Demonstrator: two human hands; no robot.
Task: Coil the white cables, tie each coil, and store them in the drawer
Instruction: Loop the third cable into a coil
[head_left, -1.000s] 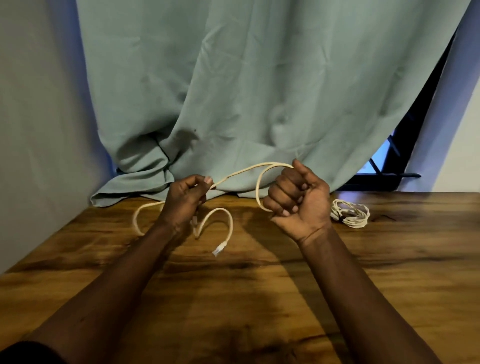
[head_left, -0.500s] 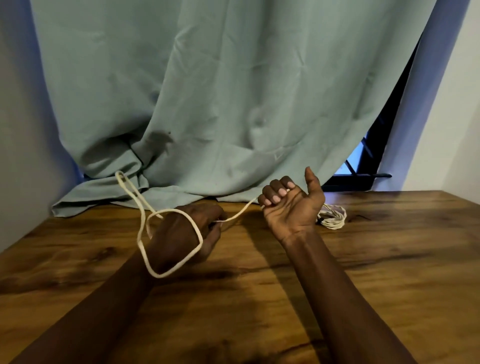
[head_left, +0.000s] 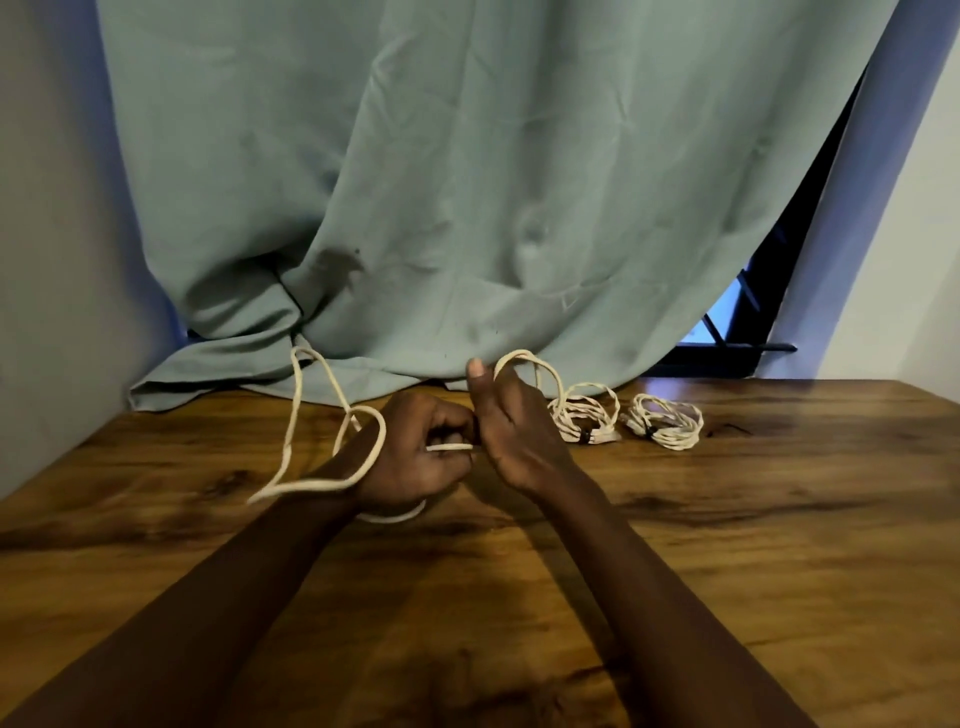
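Observation:
A loose white cable loops in the air over the wooden table. My left hand grips a short stretch of it, and a wide loop drapes around my left wrist. My right hand touches the left, thumb up, holding small loops of the same cable that rise above its fingers. Behind my right hand lie two coiled and tied white cables, one close by and one further right. No drawer is in view.
A pale green curtain hangs behind the table, and its hem lies on the back edge. A dark window opening shows at the right. Grey walls stand left and right.
My hands have come together. The right hand now has cable loops above its fingers, and the big loop has slid onto my left wrist. A second tied coil has come into view.

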